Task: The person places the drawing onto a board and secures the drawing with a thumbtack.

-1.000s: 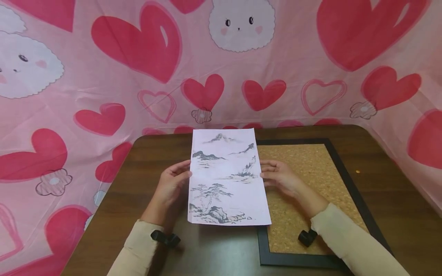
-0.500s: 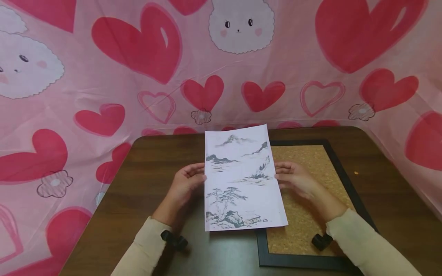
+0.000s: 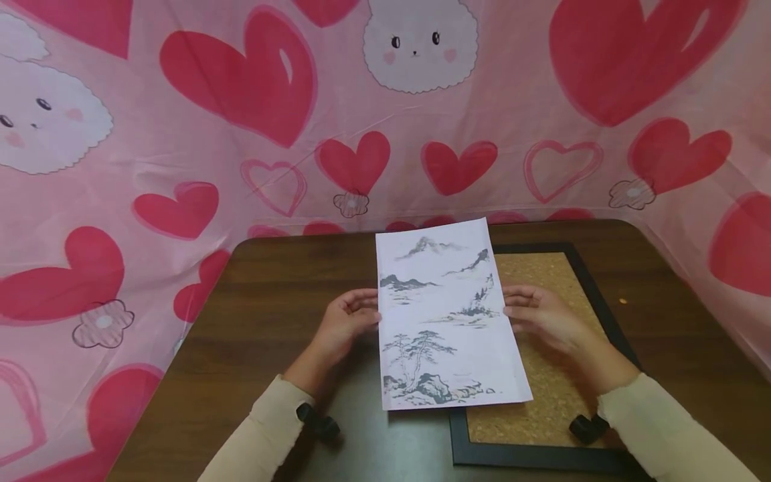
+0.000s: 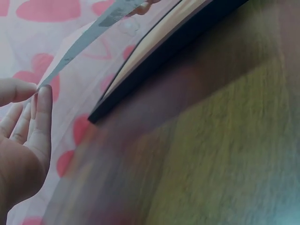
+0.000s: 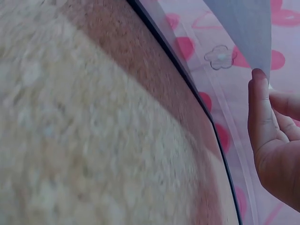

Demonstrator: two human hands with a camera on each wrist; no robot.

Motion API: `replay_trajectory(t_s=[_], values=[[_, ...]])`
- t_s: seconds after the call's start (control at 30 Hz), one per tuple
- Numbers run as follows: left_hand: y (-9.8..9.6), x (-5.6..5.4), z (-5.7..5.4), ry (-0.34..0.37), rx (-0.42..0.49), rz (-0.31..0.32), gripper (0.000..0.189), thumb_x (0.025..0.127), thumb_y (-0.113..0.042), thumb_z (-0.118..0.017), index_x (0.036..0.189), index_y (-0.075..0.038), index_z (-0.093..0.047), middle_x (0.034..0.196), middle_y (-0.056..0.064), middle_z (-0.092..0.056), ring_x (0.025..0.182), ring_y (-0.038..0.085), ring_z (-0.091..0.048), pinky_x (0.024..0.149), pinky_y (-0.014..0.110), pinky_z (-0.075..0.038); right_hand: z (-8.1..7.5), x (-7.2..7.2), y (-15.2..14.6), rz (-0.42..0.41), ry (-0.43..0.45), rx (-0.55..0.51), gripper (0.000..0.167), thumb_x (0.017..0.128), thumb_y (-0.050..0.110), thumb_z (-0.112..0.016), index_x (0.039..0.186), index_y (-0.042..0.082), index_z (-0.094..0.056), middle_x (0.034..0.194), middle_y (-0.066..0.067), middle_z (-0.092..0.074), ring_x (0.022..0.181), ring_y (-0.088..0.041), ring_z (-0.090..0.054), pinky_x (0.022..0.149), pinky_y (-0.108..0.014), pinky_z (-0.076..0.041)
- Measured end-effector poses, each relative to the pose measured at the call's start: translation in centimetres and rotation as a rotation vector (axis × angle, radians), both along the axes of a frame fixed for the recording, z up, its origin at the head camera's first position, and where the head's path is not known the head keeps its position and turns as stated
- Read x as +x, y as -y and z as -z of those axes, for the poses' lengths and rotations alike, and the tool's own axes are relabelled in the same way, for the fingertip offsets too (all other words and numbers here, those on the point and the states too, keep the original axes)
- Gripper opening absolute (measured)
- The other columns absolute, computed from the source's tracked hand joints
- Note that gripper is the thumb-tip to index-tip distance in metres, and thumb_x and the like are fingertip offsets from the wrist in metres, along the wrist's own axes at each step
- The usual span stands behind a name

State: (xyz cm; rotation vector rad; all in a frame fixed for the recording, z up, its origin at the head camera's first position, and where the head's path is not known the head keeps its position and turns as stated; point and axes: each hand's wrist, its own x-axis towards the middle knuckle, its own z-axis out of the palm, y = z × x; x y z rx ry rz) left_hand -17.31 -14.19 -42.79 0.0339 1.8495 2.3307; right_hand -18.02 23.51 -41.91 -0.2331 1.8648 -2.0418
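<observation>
A white paper sheet (image 3: 446, 348) printed with an ink landscape of mountains, trees and rocks is held up above the table in the head view. My left hand (image 3: 340, 325) pinches its left edge between thumb and fingers. On the opposite edge, my right hand (image 3: 551, 321) pinches it the same way. Both wrist views show the thumb and fingertips meeting at the paper's edge. Behind and below the sheet lies a cork board (image 3: 554, 361) with a black frame (image 3: 518, 457), partly covered by the paper and the right forearm.
The dark wooden table (image 3: 253, 321) carries the board on its right side. A small orange speck (image 3: 623, 300) lies right of the frame. Pink cloth (image 3: 409, 120) with hearts and fluffy white faces hangs behind. Each sleeve cuff has a black strap piece (image 3: 318, 423) hanging from it.
Both hands have carried the sheet to the right, so it overlaps more of the cork board. The sheet has tilted slightly, its top right corner higher. The board has stayed put.
</observation>
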Motion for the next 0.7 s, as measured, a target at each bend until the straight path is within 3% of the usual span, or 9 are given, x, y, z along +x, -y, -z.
replay_trajectory(t_s=[0.27, 0.5, 0.7], values=[[-2.0, 0.3, -0.2, 0.000, 0.036, 0.040, 0.046, 0.082, 0.017, -0.064, 0.126, 0.009, -0.056, 0.103, 0.014, -0.067, 0.079, 0.018, -0.068, 0.070, 0.035, -0.058, 0.4, 0.3, -2.1, -0.041, -0.049, -0.050, 0.031, 0.095, -0.006, -0.054, 0.114, 0.017, -0.063, 0.103, -0.003, -0.068, 0.089, -0.019, -0.068, 0.071, -0.036, -0.058], [-4.1, 0.2, 0.5, 0.012, 0.038, 0.027, 0.042, 0.081, 0.018, -0.065, 0.122, 0.009, -0.059, 0.100, 0.014, -0.068, 0.078, 0.018, -0.067, 0.070, 0.035, -0.058, 0.6, 0.6, -3.9, -0.059, -0.071, -0.032, 0.030, 0.096, -0.005, -0.054, 0.116, 0.015, -0.064, 0.105, -0.003, -0.069, 0.090, -0.018, -0.068, 0.073, -0.034, -0.058], [-5.9, 0.3, 1.0, 0.029, 0.034, 0.049, 0.041, 0.081, 0.018, -0.064, 0.121, 0.011, -0.059, 0.100, 0.015, -0.068, 0.078, 0.017, -0.067, 0.070, 0.036, -0.058, 0.5, 0.8, -5.3, -0.025, -0.094, 0.069, 0.030, 0.095, -0.004, -0.058, 0.119, 0.014, -0.061, 0.104, -0.003, -0.068, 0.089, -0.020, -0.069, 0.071, -0.037, -0.058]])
